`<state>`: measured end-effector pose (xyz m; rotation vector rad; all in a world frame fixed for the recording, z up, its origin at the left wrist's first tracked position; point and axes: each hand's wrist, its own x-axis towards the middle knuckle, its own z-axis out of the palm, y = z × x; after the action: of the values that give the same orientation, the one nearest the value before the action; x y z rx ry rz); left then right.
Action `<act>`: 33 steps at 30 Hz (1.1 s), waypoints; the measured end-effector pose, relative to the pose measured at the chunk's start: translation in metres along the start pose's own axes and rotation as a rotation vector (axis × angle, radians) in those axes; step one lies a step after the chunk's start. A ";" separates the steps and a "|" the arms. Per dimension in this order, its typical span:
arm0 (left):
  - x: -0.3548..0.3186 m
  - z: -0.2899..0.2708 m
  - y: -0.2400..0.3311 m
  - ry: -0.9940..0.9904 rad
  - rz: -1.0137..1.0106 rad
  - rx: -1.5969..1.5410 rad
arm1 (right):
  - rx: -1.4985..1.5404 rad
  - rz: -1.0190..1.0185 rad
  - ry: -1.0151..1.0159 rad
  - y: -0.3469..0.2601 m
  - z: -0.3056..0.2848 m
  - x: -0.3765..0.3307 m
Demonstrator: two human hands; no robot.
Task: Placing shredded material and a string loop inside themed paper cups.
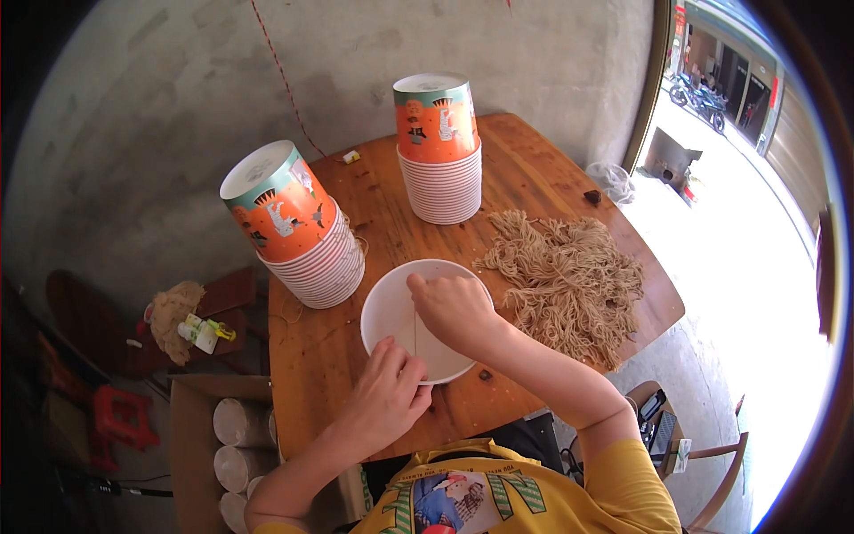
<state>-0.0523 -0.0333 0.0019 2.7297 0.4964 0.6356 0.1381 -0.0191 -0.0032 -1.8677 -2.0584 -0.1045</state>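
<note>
Both hands, left [389, 392] and right [454, 307], pinch a string [414, 331] taut across the bowl [391, 311] (yarn pile [565, 280] right of it).

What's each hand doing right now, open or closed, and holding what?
Left hand: closed, pinching a thin string at the near rim of the white paper bucket.
Right hand: closed, pinching the same string over the bucket.

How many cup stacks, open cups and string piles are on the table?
Stacks of orange paper cups: 2
Open white paper cup under both hands: 1
Pile of tan string: 1
Total: 4
</note>
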 end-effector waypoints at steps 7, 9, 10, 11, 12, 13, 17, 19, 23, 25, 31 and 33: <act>-0.001 -0.007 -0.005 -0.027 0.051 0.042 | -0.019 0.071 -0.057 0.004 -0.002 -0.004; 0.001 -0.011 -0.013 -0.065 0.114 0.082 | 0.087 0.089 0.044 0.018 0.002 -0.003; 0.001 -0.017 -0.018 -0.108 0.147 0.102 | 0.292 0.096 0.027 0.024 -0.004 0.000; 0.003 -0.021 -0.024 -0.150 0.192 0.116 | 0.489 0.112 0.011 0.034 -0.019 0.001; 0.001 -0.027 -0.032 -0.149 0.172 0.125 | 0.842 0.267 -0.228 0.031 -0.049 0.005; 0.006 -0.027 -0.040 -0.119 0.229 0.199 | 1.087 0.264 -0.235 0.048 -0.056 0.001; 0.016 -0.033 -0.076 0.024 0.287 0.389 | 1.871 0.192 -0.122 0.101 -0.070 -0.026; 0.021 -0.033 -0.095 0.043 0.312 0.464 | 2.070 0.055 -0.030 0.120 -0.071 -0.041; 0.031 -0.031 -0.121 -0.010 0.361 0.517 | 2.140 0.038 0.273 0.135 -0.069 -0.072; 0.040 -0.031 -0.130 0.016 0.407 0.532 | 2.156 -0.045 0.279 0.140 -0.066 -0.083; 0.062 -0.047 -0.100 0.270 0.294 0.301 | 2.168 -0.068 0.330 0.101 -0.067 -0.095; 0.060 -0.031 -0.053 0.257 0.083 -0.274 | 2.174 -0.058 0.234 0.078 -0.068 -0.088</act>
<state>-0.0303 0.0434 0.0316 2.4332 0.3245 1.0044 0.2344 -0.1122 0.0183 -0.2738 -0.8042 1.2289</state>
